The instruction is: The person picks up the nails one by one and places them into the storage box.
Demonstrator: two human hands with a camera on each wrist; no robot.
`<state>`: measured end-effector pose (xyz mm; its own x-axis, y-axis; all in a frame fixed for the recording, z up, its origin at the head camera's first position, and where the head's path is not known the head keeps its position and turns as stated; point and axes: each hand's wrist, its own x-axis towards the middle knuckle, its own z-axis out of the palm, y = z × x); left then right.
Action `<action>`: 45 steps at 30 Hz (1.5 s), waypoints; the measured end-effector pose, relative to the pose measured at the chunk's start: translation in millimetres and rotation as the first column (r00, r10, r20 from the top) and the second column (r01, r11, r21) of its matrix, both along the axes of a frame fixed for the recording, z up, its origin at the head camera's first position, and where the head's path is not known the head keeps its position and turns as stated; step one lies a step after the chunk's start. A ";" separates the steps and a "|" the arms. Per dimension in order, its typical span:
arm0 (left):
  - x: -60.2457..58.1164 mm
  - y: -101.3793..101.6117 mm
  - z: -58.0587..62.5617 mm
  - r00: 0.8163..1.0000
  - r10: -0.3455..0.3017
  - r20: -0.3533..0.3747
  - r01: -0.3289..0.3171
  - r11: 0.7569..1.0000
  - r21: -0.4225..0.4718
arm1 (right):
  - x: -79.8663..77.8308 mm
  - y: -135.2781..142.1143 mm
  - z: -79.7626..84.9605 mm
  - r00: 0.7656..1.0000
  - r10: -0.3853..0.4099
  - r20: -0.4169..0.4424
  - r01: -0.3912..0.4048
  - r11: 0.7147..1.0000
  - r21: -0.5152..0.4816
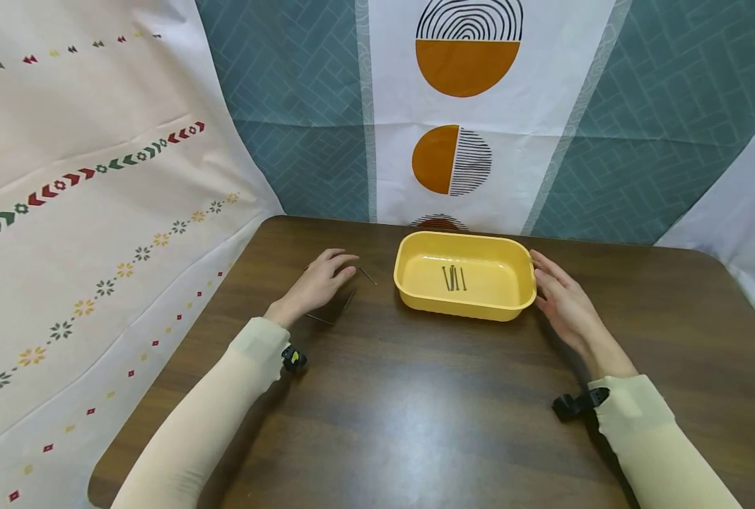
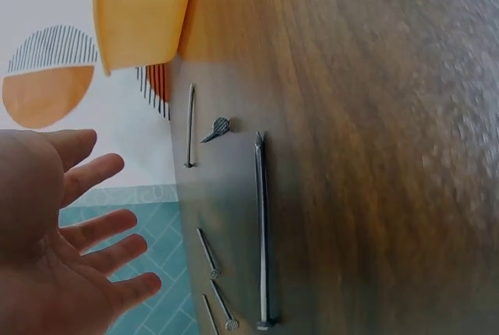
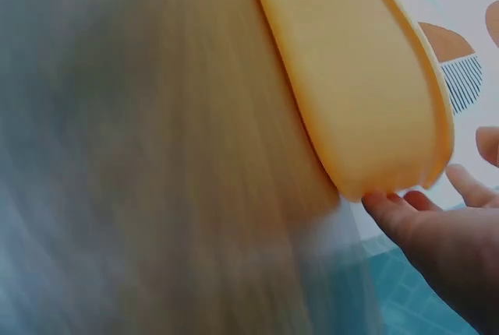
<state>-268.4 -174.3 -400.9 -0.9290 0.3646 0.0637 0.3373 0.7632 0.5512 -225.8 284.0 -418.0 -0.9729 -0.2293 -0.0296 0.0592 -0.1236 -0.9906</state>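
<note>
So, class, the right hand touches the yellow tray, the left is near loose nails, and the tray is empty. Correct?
The tray isn't empty: the head view shows nails lying in it. The right hand and left hand are as you say.

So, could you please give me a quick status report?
Left hand open, near loose nails. Right hand touching yellow tray. Other nails inside tray. No obstruction visible.

Tray (image 1: 492, 283) on table (image 1: 416, 396) | nails (image 1: 452, 278) in tray (other nails (image 2: 263, 226) left of it) | cloth (image 1: 390, 113) behind

The tray (image 1: 495, 279) is yellow, the table (image 1: 416, 452) wood-grained.
</note>
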 end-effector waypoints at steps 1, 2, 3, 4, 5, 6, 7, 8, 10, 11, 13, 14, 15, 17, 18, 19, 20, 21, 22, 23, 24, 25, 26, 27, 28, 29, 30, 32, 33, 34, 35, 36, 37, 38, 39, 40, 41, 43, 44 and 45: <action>0.2 -0.4 -0.8 1.000 0.001 0.002 -0.001 1.000 0.004 | -0.2 -1.6 -0.9 1.000 -0.005 0.003 0.005 1.000 -0.004; 0.2 -0.7 -1.6 1.000 0.002 0.004 -0.002 1.000 0.009 | -0.1 -3.3 -1.5 1.000 -0.011 0.003 0.011 1.000 -0.004; 0.5 -1.0 -2.1 1.000 0.002 0.006 -0.002 1.000 0.012 | -0.3 -4.4 -2.3 1.000 -0.017 0.005 0.017 1.000 0.000; 0.7 -1.2 -2.7 1.000 0.002 0.007 -0.002 1.000 0.015 | -0.3 -5.4 -2.9 1.000 -0.023 0.006 0.023 1.000 -0.004; 0.9 -1.4 -3.4 1.000 0.002 0.009 -0.002 1.000 0.016 | -0.5 -6.1 -3.6 1.000 -0.030 0.007 0.030 1.000 -0.006; 0.8 -1.6 -4.3 1.000 0.003 0.010 -0.003 1.000 0.017 | -0.6 -6.6 -4.3 0.999 -0.033 0.006 0.033 0.999 -0.009; 0.8 -1.7 -5.1 1.000 0.003 0.011 -0.004 1.000 0.017 | -0.7 -6.8 -5.2 0.999 -0.034 0.007 0.035 0.999 -0.011; 0.7 -1.9 -5.9 1.000 0.004 0.011 -0.004 1.000 0.017 | -0.6 -6.9 -5.8 0.999 -0.036 0.009 0.036 0.999 -0.010; 0.9 -1.9 -7.0 1.000 0.004 0.010 -0.005 1.000 0.017 | -0.3 -6.4 -7.1 0.999 -0.033 0.016 0.033 0.999 -0.013; 1.0 -1.7 -7.4 1.000 0.004 0.010 -0.004 1.000 0.018 | -0.2 -6.0 -7.8 0.999 -0.029 0.018 0.029 0.999 -0.015; 0.9 -1.2 -8.0 1.000 0.002 0.008 -0.002 1.000 0.020 | 0.3 -5.1 -8.8 0.999 -0.024 0.024 0.025 1.000 -0.018; 1.0 -1.0 -8.0 1.000 0.002 0.009 -0.002 1.000 0.022 | 0.5 -4.7 -9.1 0.999 -0.023 0.028 0.023 1.000 -0.019; 1.0 -0.8 -8.0 1.000 0.002 0.012 -0.003 1.000 0.024 | 0.4 -4.3 -9.7 0.999 -0.020 0.029 0.021 1.000 -0.021; 0.8 -0.4 -7.9 1.000 0.005 0.016 -0.006 1.000 0.028 | -0.3 -4.3 -10.2 0.999 -0.019 0.034 0.020 1.000 -0.020; 0.5 -0.5 -7.8 1.000 0.006 0.017 -0.007 1.000 0.029 | -0.9 -4.5 -10.2 0.999 -0.019 0.035 0.020 1.000 -0.015; 0.0 -0.7 -7.9 1.000 0.006 0.017 -0.007 0.999 0.031 | -1.6 -5.0 -10.1 0.999 -0.020 0.037 0.021 1.000 -0.009; -0.3 -0.9 -7.9 1.000 0.007 0.016 -0.007 0.999 0.031 | -2.4 -5.3 -10.1 0.999 -0.019 0.038 0.020 1.000 -0.009; -0.5 -1.0 -7.9 1.000 0.006 0.015 -0.007 0.999 0.032 | -3.1 -5.8 -9.9 0.999 -0.020 0.041 0.020 1.000 -0.004; -0.8 -1.2 -8.0 1.000 0.006 0.012 -0.006 0.999 0.033 | -3.8 -6.4 -9.6 0.999 -0.021 0.045 0.021 1.000 -0.003; -1.0 -1.6 -8.1 1.000 0.005 0.010 -0.005 0.999 0.034 | -4.3 -6.9 -9.5 0.999 -0.021 0.043 0.021 1.000 0.003; -0.9 -1.8 -8.2 1.000 0.003 0.008 -0.004 0.999 0.034 | -4.7 -7.3 -9.5 0.999 -0.022 0.043 0.021 1.000 0.008; -0.8 -1.9 -8.3 1.000 0.002 0.007 -0.003 0.999 0.036 | -4.8 -7.4 -9.3 0.999 -0.022 0.042 0.022 1.000 0.008; -0.5 -2.0 -8.2 1.000 0.003 0.007 -0.003 0.999 0.036 | -4.9 -7.4 -9.5 0.999 -0.020 0.040 0.020 1.000 0.007; -0.3 -2.1 -8.3 1.000 0.003 0.007 -0.003 0.999 0.036 | -5.0 -7.6 -9.5 0.999 -0.021 0.040 0.020 1.000 0.007; -0.3 -2.1 -8.5 1.000 0.002 0.008 -0.002 0.999 0.037 | -5.0 -7.5 -9.7 0.999 -0.020 0.038 0.020 1.000 0.005; -0.3 -2.1 -8.6 1.000 0.001 0.009 -0.001 0.999 0.037 | -4.8 -7.2 -9.7 0.999 -0.019 0.036 0.019 1.000 0.004; -0.4 -2.1 -8.8 1.000 0.000 0.010 0.000 0.999 0.038 | -4.5 -6.7 -9.5 0.999 -0.020 0.036 0.020 1.000 0.004; -1.0 -2.1 -9.4 1.000 -0.001 0.013 0.001 0.999 0.038 | -3.8 -5.5 -9.5 0.999 -0.023 0.036 0.022 1.000 0.003; -1.4 -2.0 -9.7 1.000 -0.002 0.014 0.002 0.999 0.039 | -3.5 -4.8 -9.4 0.999 -0.025 0.035 0.025 1.000 0.006; -1.7 -2.0 -10.1 1.000 -0.002 0.015 0.002 0.999 0.040 | -3.1 -4.1 -9.2 0.999 -0.027 0.035 0.027 1.000 0.009; -2.0 -2.0 -10.6 1.000 -0.003 0.013 0.002 0.999 0.038 | -2.6 -3.3 -8.8 0.999 -0.029 0.035 0.028 1.000 0.012; -2.3 -1.9 -11.2 1.000 -0.001 0.013 0.001 0.999 0.037 | -2.3 -2.9 -8.7 0.999 -0.028 0.035 0.028 1.000 0.012; -2.8 -2.0 -12.0 1.000 0.000 0.014 0.000 0.999 0.037 | -2.2 -2.5 -8.8 0.999 -0.026 0.034 0.025 1.000 0.008; -3.2 -2.1 -12.8 1.000 0.000 0.015 0.000 0.999 0.037 | -2.0 -2.2 -8.5 0.999 -0.025 0.034 0.025 1.000 0.006; -3.5 -2.3 -13.4 1.000 0.000 0.014 0.000 0.999 0.035 | -2.1 -2.1 -8.6 0.999 -0.023 0.033 0.023 1.000 0.003; -3.9 -2.7 -14.3 1.000 0.002 0.017 -0.002 0.999 0.034 | -2.0 -2.0 -8.5 0.999 -0.021 0.034 0.021 1.000 0.000; -4.3 -3.1 -15.2 1.000 0.004 0.020 -0.005 1.000 0.031 | -2.2 -2.1 -8.7 0.999 -0.020 0.034 0.020 1.000 -0.002; -5.2 -4.3 -16.8 1.000 0.009 0.030 -0.010 1.000 0.025 | -2.6 -2.1 -9.1 0.999 -0.019 0.034 0.020 1.000 -0.007; -5.7 -5.0 -17.5 0.999 0.012 0.032 -0.013 1.000 0.020 | -2.7 -2.1 -8.9 0.999 -0.021 0.034 0.021 1.000 -0.004; -6.3 -5.8 -18.1 0.999 0.015 0.032 -0.015 1.000 0.014 | -2.9 -2.1 -8.8 0.999 -0.023 0.034 0.023 1.000 -0.003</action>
<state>-274.6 -180.0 -419.0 -0.9360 0.3499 0.0387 0.3078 0.7600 0.5724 -228.7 281.9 -426.8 -0.9763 -0.2074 -0.0622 0.0903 -0.1291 -0.9875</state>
